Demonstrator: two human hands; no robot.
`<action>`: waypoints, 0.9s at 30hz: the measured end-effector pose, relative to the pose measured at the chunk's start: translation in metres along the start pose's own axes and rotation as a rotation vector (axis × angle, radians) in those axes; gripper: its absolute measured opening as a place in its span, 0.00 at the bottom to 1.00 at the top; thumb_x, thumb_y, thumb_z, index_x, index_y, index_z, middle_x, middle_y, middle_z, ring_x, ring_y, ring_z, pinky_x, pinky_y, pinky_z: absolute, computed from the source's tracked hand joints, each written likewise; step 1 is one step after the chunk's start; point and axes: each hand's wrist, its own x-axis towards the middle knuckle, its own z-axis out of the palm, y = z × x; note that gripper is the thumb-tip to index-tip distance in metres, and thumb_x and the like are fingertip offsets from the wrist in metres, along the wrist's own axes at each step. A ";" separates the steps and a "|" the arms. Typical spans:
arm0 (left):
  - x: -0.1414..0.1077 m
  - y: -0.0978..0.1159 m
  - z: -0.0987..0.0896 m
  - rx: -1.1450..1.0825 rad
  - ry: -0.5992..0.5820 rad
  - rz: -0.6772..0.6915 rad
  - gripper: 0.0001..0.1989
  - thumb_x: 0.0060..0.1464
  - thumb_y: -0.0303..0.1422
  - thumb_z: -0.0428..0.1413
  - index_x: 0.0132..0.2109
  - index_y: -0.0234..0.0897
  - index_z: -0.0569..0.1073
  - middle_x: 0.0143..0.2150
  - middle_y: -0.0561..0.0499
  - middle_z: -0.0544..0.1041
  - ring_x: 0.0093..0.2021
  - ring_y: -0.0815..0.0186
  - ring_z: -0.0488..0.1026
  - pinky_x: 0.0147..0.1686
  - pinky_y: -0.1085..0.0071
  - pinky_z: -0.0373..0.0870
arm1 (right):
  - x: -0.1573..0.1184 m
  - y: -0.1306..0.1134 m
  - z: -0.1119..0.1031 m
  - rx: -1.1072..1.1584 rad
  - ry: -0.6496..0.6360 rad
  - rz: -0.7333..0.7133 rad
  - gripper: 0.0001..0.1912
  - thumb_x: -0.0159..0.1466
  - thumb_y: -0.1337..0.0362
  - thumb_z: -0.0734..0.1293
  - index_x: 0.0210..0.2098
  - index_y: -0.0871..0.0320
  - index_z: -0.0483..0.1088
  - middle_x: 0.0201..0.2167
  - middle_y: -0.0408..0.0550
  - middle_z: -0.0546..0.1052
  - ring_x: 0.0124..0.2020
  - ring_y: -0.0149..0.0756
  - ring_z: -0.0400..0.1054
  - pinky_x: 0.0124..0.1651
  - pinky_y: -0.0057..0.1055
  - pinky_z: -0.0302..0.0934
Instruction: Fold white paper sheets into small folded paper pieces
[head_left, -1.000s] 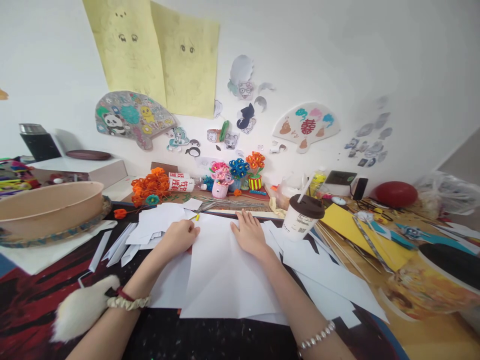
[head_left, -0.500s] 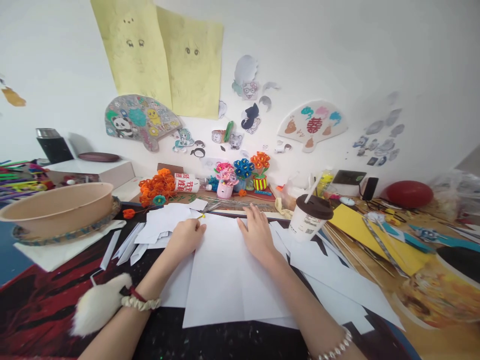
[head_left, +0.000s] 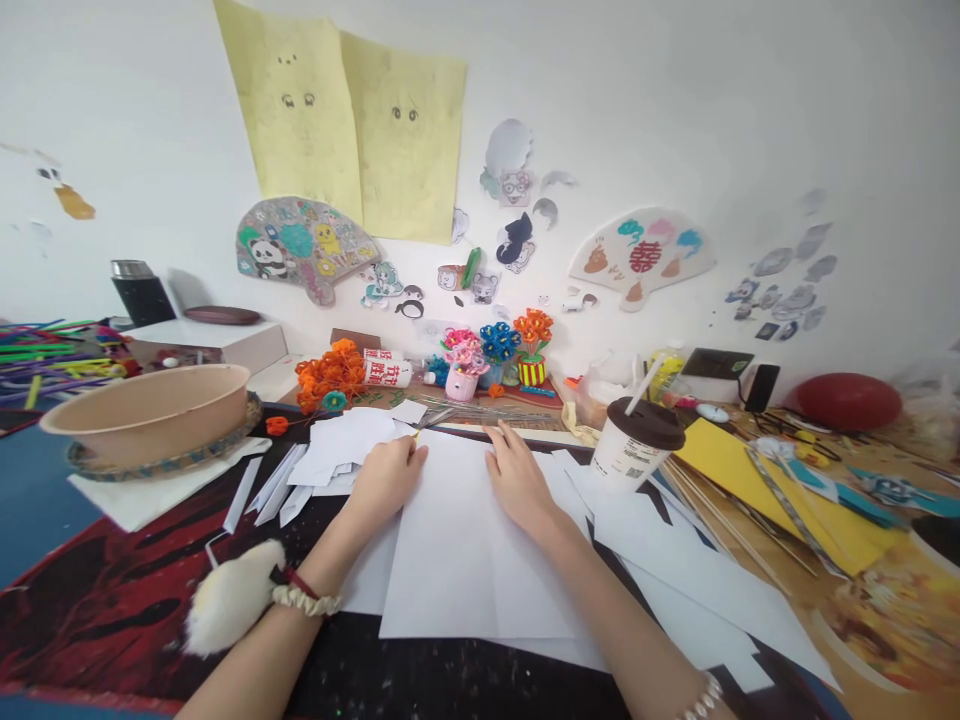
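Note:
A large white sheet of paper (head_left: 450, 560) with a faint lengthwise crease lies in front of me, over other white sheets. My left hand (head_left: 390, 475) is closed at its upper left edge, thumb against the paper; the curled fingertips are hidden. My right hand (head_left: 521, 480) rests flat on the upper right part of the sheet, fingers stretched forward. Just beyond my left hand lie scissors (head_left: 435, 418), partly hidden, with a bit of yellow near the hand. Cut white paper pieces (head_left: 341, 440) are piled to the left, beside folded paper strips (head_left: 274, 485).
A lidded drink cup (head_left: 634, 445) with a straw stands right of my right hand on loose white sheets (head_left: 697, 560). At left is a beige basin (head_left: 150, 420). Flower pots (head_left: 532, 368) and orange flowers (head_left: 334, 375) line the back by the wall. Yellow card (head_left: 772, 490) lies right.
The whole scene has shifted slightly rightward in view as my head turned a little left. Both hands keep nearly the same places on the sheet.

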 end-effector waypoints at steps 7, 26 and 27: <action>0.000 0.000 -0.006 -0.106 -0.053 -0.043 0.21 0.56 0.43 0.45 0.20 0.38 0.66 0.19 0.49 0.73 0.27 0.61 0.71 0.28 0.72 0.57 | 0.004 0.004 0.006 -0.069 -0.067 0.074 0.25 0.67 0.58 0.52 0.61 0.62 0.56 0.65 0.54 0.51 0.65 0.40 0.42 0.63 0.33 0.41; -0.010 -0.008 -0.001 -0.184 -0.014 -0.069 0.18 0.53 0.41 0.46 0.20 0.37 0.66 0.17 0.53 0.67 0.24 0.66 0.67 0.25 0.73 0.53 | 0.006 -0.001 0.011 -0.149 -0.097 0.127 0.23 0.68 0.62 0.50 0.61 0.55 0.56 0.63 0.48 0.59 0.64 0.39 0.47 0.61 0.38 0.40; -0.010 -0.009 -0.001 -0.179 -0.011 -0.065 0.17 0.52 0.39 0.47 0.19 0.37 0.65 0.17 0.53 0.67 0.24 0.66 0.66 0.25 0.73 0.52 | 0.006 -0.003 0.011 -0.155 -0.085 0.134 0.23 0.68 0.62 0.49 0.61 0.54 0.56 0.62 0.48 0.59 0.63 0.39 0.47 0.61 0.39 0.40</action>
